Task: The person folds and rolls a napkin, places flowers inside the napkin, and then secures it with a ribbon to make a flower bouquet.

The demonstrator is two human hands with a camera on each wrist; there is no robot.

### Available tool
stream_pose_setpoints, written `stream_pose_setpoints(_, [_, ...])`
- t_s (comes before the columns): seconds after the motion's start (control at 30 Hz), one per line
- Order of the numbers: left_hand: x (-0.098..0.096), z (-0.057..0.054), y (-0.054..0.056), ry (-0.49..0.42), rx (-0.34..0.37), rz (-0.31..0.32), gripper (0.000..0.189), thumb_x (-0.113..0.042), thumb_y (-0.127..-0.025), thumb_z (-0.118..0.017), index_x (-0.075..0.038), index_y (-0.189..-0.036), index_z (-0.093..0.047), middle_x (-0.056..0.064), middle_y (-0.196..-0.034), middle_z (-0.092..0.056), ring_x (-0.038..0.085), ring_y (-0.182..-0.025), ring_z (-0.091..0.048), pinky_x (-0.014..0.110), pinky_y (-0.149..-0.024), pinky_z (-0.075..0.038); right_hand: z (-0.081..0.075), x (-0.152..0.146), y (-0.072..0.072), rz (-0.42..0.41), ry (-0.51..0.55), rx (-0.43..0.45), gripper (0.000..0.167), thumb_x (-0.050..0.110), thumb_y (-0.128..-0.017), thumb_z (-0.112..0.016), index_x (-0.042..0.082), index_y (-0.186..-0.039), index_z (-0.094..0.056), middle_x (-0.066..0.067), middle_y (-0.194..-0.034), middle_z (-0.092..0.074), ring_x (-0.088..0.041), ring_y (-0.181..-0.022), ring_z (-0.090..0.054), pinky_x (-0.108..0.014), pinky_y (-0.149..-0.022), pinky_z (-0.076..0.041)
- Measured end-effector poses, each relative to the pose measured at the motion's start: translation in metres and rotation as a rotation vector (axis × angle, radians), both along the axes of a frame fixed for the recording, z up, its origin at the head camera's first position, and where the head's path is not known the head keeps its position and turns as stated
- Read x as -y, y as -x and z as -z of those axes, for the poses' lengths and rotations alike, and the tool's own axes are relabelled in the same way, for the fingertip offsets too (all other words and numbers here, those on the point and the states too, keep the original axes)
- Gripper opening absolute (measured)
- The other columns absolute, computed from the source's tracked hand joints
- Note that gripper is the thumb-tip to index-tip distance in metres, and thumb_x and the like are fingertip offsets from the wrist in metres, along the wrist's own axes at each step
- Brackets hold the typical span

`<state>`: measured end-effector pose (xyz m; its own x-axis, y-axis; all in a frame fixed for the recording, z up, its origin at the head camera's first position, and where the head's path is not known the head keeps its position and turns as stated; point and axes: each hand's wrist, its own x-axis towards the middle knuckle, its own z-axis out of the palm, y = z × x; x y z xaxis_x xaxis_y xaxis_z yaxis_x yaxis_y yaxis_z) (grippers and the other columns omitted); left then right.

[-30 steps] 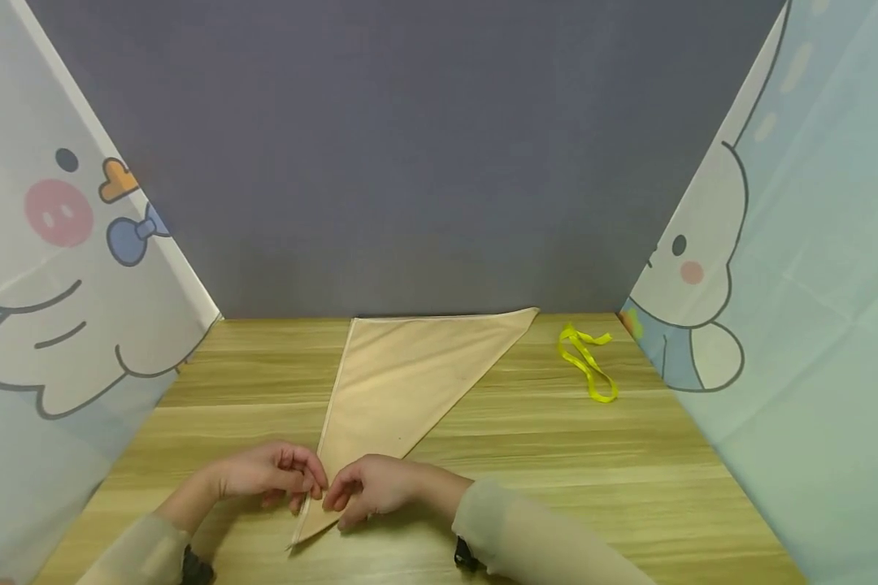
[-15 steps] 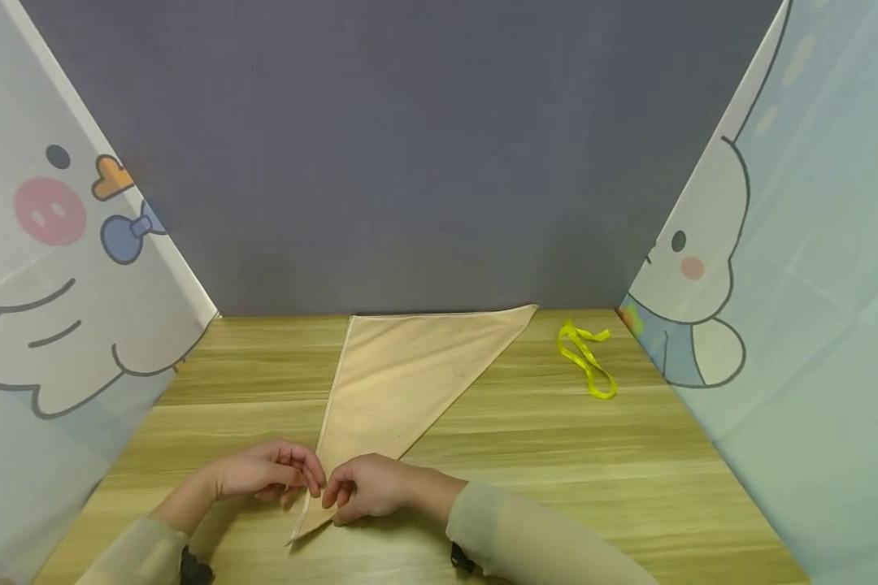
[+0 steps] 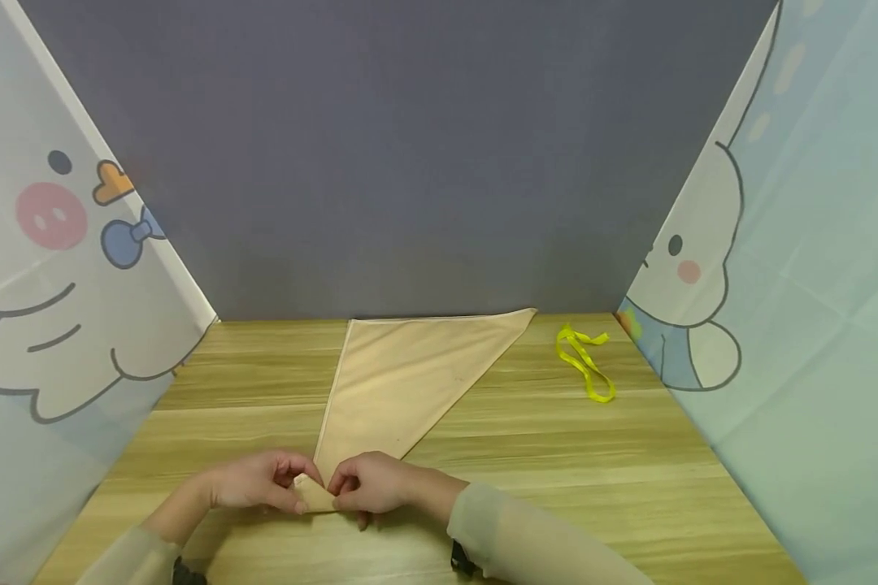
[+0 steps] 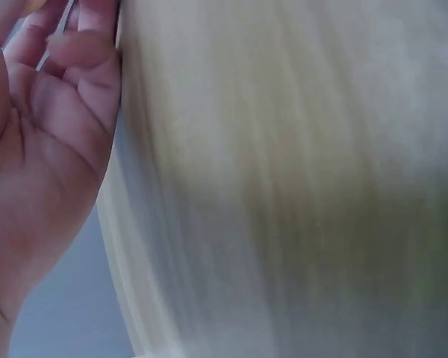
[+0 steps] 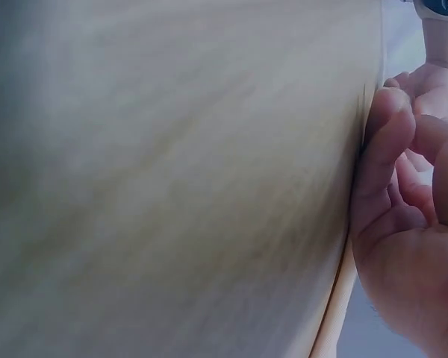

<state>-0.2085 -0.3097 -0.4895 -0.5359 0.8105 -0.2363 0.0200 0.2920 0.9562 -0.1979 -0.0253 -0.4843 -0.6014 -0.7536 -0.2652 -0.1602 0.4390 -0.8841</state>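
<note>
A beige cloth (image 3: 391, 382), folded into a triangle, lies on the wooden table with its narrow end toward me. That near tip (image 3: 313, 496) is turned up and back over the cloth in a small flap. My left hand (image 3: 252, 481) pinches the flap's left side between thumb and fingers. At the flap's right side, my right hand (image 3: 382, 483) pinches the fold, the two hands almost meeting. The left wrist view shows mainly the left palm (image 4: 48, 156) beside the tabletop. In the right wrist view, the right fingers hold low over the table, near a strip of cloth (image 5: 343, 287).
A yellow ribbon (image 3: 585, 366) lies loosely looped on the wooden table (image 3: 527, 463), right of the cloth. A dark grey panel (image 3: 410, 162) rises at the back edge. Cartoon-printed panels stand at the left (image 3: 15, 268) and right (image 3: 812, 325).
The near tip of the cloth, flat on the table before, is now turned up and back. Both hands have closed on the fold. The ribbon has stayed put.
</note>
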Motion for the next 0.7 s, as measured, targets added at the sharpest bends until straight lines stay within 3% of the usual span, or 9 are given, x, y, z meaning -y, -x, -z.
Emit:
stream_pose_setpoints(0.1, [-0.001, 0.003, -0.001, 0.025, -0.048, -0.026, 0.022, -0.013, -0.111, -0.064, -0.004, -0.13, -0.071, 0.01, -0.081, -0.072, 0.0, -0.062, -0.054, 0.018, -0.051, -0.04, 0.001, 0.0, 0.001, 0.011, 0.037, 0.046, 0.007, 0.007, -0.106, -0.072, 0.013, -0.106, -0.069, 0.002, -0.08, -0.067, -0.011, -0.052, -0.063, -0.025, -0.042, -0.051])
stream_pose_setpoints(0.17, [-0.001, 0.006, 0.0, 0.017, -0.055, -0.039, 0.021, -0.013, -0.113, -0.061, -0.003, -0.127, -0.072, 0.019, -0.083, -0.074, 0.0, -0.062, -0.056, 0.017, -0.051, -0.041, 0.002, -0.001, 0.002, 0.019, 0.058, 0.064, 0.01, 0.006, -0.105, -0.073, 0.013, -0.107, -0.066, 0.002, -0.08, -0.066, -0.011, -0.053, -0.064, -0.026, -0.042, -0.051])
stream_pose_setpoints(0.23, [-0.002, 0.007, 0.0, -0.007, -0.049, -0.05, 0.02, -0.011, -0.113, -0.061, 0.0, -0.128, -0.069, 0.02, -0.084, -0.073, 0.001, -0.062, -0.058, 0.016, -0.052, -0.044, 0.001, -0.001, 0.002, 0.018, 0.074, 0.072, 0.013, 0.005, -0.104, -0.074, 0.012, -0.107, -0.064, 0.003, -0.081, -0.066, -0.012, -0.053, -0.064, -0.026, -0.042, -0.052])
stream_pose_setpoints(0.37, [-0.004, 0.01, -0.001, -0.034, -0.04, -0.099, 0.021, -0.011, -0.112, -0.063, 0.005, -0.125, -0.061, 0.002, -0.087, -0.07, 0.004, -0.064, -0.064, 0.017, -0.056, -0.052, 0.001, -0.001, 0.003, -0.001, 0.09, 0.075, 0.015, 0.003, -0.104, -0.073, 0.013, -0.104, -0.062, 0.005, -0.079, -0.064, -0.011, -0.053, -0.065, -0.026, -0.042, -0.052])
stream_pose_setpoints(0.47, [-0.007, 0.011, -0.001, -0.027, -0.058, -0.144, 0.025, -0.012, -0.11, -0.067, 0.007, -0.119, -0.055, 0.0, -0.086, -0.066, 0.005, -0.06, -0.063, 0.018, -0.054, -0.054, 0.002, -0.001, 0.003, -0.011, 0.084, 0.067, 0.016, 0.003, -0.104, -0.073, 0.014, -0.103, -0.062, 0.005, -0.078, -0.063, -0.011, -0.052, -0.065, -0.026, -0.042, -0.052])
stream_pose_setpoints(0.7, [-0.013, 0.012, 0.0, 0.043, -0.159, -0.239, 0.039, -0.011, -0.1, -0.081, 0.007, -0.101, -0.046, -0.008, -0.076, -0.048, -0.001, -0.051, -0.043, 0.014, -0.046, -0.037, 0.003, 0.0, 0.003, -0.017, 0.04, 0.054, 0.009, 0.006, -0.104, -0.074, 0.013, -0.099, -0.073, 0.003, -0.071, -0.066, -0.01, -0.049, -0.06, -0.025, -0.043, -0.052])
